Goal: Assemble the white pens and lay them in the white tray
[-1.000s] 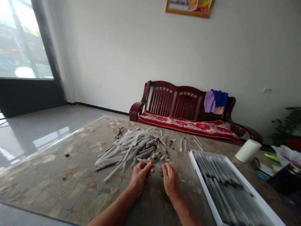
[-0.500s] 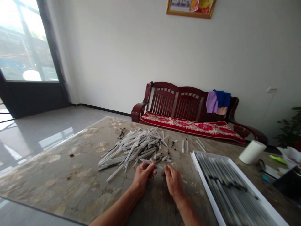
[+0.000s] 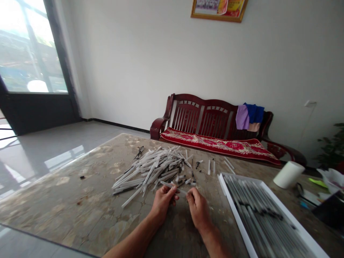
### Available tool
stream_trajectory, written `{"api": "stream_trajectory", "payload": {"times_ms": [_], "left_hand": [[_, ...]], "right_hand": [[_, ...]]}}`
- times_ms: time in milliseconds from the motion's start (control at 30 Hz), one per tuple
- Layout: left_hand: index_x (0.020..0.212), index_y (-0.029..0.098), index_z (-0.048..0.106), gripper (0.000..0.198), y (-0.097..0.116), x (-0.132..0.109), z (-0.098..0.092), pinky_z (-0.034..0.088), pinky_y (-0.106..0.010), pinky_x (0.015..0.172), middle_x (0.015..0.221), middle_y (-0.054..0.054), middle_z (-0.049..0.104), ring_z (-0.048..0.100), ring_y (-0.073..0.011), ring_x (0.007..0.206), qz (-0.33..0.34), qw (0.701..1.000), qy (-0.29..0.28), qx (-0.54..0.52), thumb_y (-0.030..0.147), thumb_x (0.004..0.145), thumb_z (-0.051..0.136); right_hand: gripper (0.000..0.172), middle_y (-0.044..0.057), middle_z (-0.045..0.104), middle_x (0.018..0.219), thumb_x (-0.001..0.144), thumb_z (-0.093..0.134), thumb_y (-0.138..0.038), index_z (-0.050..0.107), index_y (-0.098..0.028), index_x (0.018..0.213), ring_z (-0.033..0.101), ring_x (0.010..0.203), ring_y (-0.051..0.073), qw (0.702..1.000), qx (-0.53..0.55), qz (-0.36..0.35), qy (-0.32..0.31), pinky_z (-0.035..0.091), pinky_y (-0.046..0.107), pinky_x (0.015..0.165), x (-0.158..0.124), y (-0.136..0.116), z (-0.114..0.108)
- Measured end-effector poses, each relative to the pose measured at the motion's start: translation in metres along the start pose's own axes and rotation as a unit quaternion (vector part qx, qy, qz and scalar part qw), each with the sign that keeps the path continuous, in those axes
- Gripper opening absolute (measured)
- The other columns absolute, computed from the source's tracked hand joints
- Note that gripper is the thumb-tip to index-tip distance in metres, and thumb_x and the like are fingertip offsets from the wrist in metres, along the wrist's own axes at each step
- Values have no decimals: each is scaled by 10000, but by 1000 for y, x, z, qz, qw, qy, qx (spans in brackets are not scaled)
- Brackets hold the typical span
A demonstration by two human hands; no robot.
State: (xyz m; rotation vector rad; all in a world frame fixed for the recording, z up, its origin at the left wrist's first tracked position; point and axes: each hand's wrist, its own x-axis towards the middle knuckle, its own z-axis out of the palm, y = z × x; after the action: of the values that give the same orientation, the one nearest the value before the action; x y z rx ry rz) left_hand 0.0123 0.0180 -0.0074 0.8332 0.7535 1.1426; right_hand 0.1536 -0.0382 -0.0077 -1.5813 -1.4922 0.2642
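Note:
Between my two hands is a slim, whitish translucent pen barrel, held at a slant above the table. My left hand pinches it between thumb and fingers, and its far end sticks out to the left. The fingers of my right hand are closed at the barrel's right end, hiding that tip. Just beyond my hands lies a loose heap of white pen barrels. Short white and black pen parts are scattered at the heap's right side.
A white tray full of clear pens with black parts stands at the right. Behind it is a white paper roll. Black glasses lie by the heap on the patterned table. A red wooden bench stands beyond.
My right hand has shifted very slightly at the barrel's right end. My left hand, the heap and the tray look the same.

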Motion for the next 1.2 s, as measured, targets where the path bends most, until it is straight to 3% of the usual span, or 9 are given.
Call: {"api": "stream_trajectory", "payload": {"times_ms": [133, 333, 467, 667, 900, 967, 1067, 1100, 1200], "left_hand": [[745, 143, 656, 467, 1, -1, 1, 394, -177, 371, 614, 1, 673, 554, -94, 447, -2, 1000, -6, 12, 514, 535, 847], [728, 143, 653, 466, 0, -2, 1, 396, -177, 370, 621, -3, 675, 555, -93, 452, 0, 1000, -8, 18, 527, 541, 840], [716, 147, 652, 451, -1, -2, 1, 390, -178, 367, 615, 0, 669, 552, -94, 448, 0, 1000, -14, 27, 523, 548, 837], [728, 148, 651, 448, 1, -2, 1, 369, -172, 369, 583, 8, 650, 540, -92, 440, 1, 999, -13, 34, 531, 571, 820], [713, 163, 655, 397, 3, -3, -1, 351, -190, 370, 597, -8, 655, 525, -109, 423, 23, 995, -21, 97, 534, 629, 770], [654, 177, 643, 345, 3, -3, -3, 345, -204, 381, 561, -5, 635, 485, -106, 393, 58, 984, -6, 169, 511, 696, 719], [696, 205, 669, 161, 3, -7, -7, 412, -227, 487, 571, 9, 616, 512, -128, 461, 184, 940, 34, 284, 356, 734, 709], [769, 219, 692, 92, 2, -9, -8, 440, -237, 540, 614, 8, 626, 542, -143, 513, 227, 921, 41, 315, 300, 729, 712], [986, 271, 715, 254, 1, -14, -9, 481, -261, 654, 795, -24, 667, 616, -183, 671, 304, 862, 5, 405, 201, 747, 668]], "right_hand": [[493, 7, 592, 529, 964, 306, -505, 557, -228, 642, 566, 496, 162, 999, 11, 41, -12, 356, 252, 495, -1, 0, 0], [403, -1, 595, 590, 940, 386, -508, 543, -226, 699, 558, 553, 159, 1000, -9, 10, -10, 357, 247, 522, 0, -2, 1], [513, -3, 559, 507, 965, 285, -531, 555, -226, 654, 543, 479, 160, 997, 15, 59, -45, 348, 258, 490, 0, 1, 1], [423, -16, 564, 572, 936, 391, -536, 538, -225, 692, 526, 534, 144, 999, 18, 13, -27, 346, 242, 506, -3, 0, 0], [548, -43, 414, 382, 933, 293, -607, 451, -257, 542, 400, 342, 141, 984, 133, 106, -50, 314, 270, 392, -1, 1, 13], [569, -28, 443, 370, 933, 302, -607, 467, -255, 517, 425, 343, 145, 990, 104, 95, -4, 314, 270, 396, 1, 3, 11], [567, 8, 525, 416, 935, 339, -579, 513, -242, 514, 496, 405, 151, 996, -7, 48, 81, 319, 268, 451, 0, 4, 1], [558, 14, 543, 436, 940, 350, -559, 527, -235, 523, 505, 419, 148, 995, -41, 31, 91, 312, 267, 466, -1, 3, -2], [533, 18, 558, 465, 972, 343, -469, 549, -217, 550, 499, 432, 128, 992, -101, -31, 67, 287, 261, 494, -11, -6, -9]]}}
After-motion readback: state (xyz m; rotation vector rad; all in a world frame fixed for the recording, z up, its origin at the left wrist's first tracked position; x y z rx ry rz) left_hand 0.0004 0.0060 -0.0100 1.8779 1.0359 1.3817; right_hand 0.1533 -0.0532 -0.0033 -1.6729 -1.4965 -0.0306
